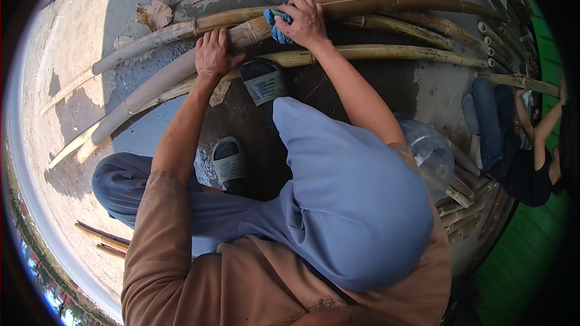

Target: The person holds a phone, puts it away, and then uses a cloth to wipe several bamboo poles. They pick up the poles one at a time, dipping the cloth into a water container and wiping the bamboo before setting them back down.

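Note:
A thick bamboo pole (362, 4) lies across the ground in front of me, greyish on the left and brown on the right. My left hand (212, 54) is closed over its top, fingers on the far side and thumb towards me. Farther right, my right hand (302, 22) presses a crumpled blue cloth (278, 26) against the same pole. Part of the cloth is hidden under the palm. A thinner bamboo pole (223, 20) rests just behind, and another bamboo pole (362, 52) runs along the near side.
My sandals (264, 81) are below the poles. A clear plastic jug (429, 154) stands by my right knee, near cut bamboo pieces (468, 208). Another person (513, 139) sits at the right by a green wall (513, 278). Dry leaves (156, 15) lie behind the poles.

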Action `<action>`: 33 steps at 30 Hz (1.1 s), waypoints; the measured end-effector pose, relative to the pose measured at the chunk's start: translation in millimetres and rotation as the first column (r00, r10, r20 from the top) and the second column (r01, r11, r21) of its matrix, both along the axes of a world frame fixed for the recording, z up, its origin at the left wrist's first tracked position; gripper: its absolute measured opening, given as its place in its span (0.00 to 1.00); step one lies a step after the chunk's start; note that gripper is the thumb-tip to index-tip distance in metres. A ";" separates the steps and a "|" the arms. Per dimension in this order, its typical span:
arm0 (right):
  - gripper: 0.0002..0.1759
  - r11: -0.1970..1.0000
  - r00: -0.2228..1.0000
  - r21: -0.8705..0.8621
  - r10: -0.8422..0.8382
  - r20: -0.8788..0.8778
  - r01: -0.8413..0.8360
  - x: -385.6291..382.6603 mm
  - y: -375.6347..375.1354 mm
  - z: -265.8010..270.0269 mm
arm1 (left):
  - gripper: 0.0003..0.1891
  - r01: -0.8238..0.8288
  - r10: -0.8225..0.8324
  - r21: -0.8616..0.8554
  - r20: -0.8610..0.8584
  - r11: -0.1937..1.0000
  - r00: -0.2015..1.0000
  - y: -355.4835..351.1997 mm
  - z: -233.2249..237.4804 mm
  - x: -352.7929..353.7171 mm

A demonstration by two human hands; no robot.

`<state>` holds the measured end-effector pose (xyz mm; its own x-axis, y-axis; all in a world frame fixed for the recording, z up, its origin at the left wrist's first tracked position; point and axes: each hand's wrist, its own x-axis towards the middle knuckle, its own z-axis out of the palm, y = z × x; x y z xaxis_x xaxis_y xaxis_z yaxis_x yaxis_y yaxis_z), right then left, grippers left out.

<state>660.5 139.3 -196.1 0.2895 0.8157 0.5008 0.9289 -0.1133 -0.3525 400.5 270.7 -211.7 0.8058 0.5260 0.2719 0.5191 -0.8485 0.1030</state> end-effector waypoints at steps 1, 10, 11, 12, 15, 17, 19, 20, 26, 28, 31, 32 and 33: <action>0.16 0.991 0.988 0.023 -0.135 0.071 0.134 34.5 -9.2 -2.0 | 0.44 0.005 -0.006 0.023 0.017 1.000 1.000 3.1 -2.2 -0.2; 0.21 0.812 0.892 -0.411 -0.451 0.007 0.414 129.4 -11.7 -13.2 | 0.43 -0.039 0.033 0.052 0.114 0.998 0.993 -6.3 -8.8 -3.1; 0.22 0.855 0.925 -0.398 -0.378 -0.043 0.331 82.6 8.6 -11.6 | 0.43 -0.045 0.038 0.053 0.120 0.998 0.992 -8.8 -6.8 -3.3; 0.26 0.866 0.941 -0.434 -0.323 -0.104 0.250 29.8 26.7 -2.9 | 0.43 -0.050 0.043 0.053 0.123 0.997 0.991 -10.5 -6.1 -5.0; 0.38 0.884 0.978 -0.456 -0.176 -0.115 0.106 -75.0 58.8 9.0 | 0.42 -0.045 0.038 0.066 0.109 0.997 0.993 -8.9 -10.6 -8.7; 0.34 0.900 0.962 -0.430 -0.174 -0.212 0.068 -67.5 59.2 4.3 | 0.42 -0.016 0.014 0.021 0.099 1.000 0.995 -3.4 -6.9 -17.1; 0.31 0.823 0.933 -0.562 -0.259 -0.250 0.077 -32.5 49.6 24.1 | 0.42 0.013 -0.013 0.000 0.085 1.000 0.996 5.1 -4.2 -21.0; 0.29 0.848 0.931 -0.487 -0.324 -0.168 0.208 -0.3 40.2 7.3 | 0.42 0.015 -0.015 -0.004 0.076 1.000 0.997 7.7 -4.1 -23.8; 0.33 0.690 0.815 -0.502 -0.577 0.054 0.522 224.5 -21.9 -47.7 | 0.43 -0.033 0.034 -0.024 0.057 0.999 0.998 6.6 -3.2 -24.9; 0.33 0.713 0.856 -0.545 -0.517 0.014 0.440 195.4 -6.8 -36.7 | 0.43 -0.030 0.031 -0.031 0.050 0.999 0.998 5.8 0.0 -17.1; 0.25 0.795 0.900 -0.510 -0.427 -0.083 0.330 81.7 54.0 -53.8 | 0.42 -0.029 0.031 -0.038 0.042 0.999 0.999 6.8 0.2 -19.7; 0.22 0.800 0.895 -0.515 -0.427 -0.131 0.307 11.1 52.6 7.4 | 0.42 -0.026 0.027 -0.038 0.045 0.999 0.999 6.3 2.2 -19.8; 0.21 0.880 0.931 -0.419 -0.320 -0.177 0.223 -23.4 67.1 -9.4 | 0.42 -0.018 0.020 -0.037 0.042 0.999 0.999 6.6 3.5 -19.8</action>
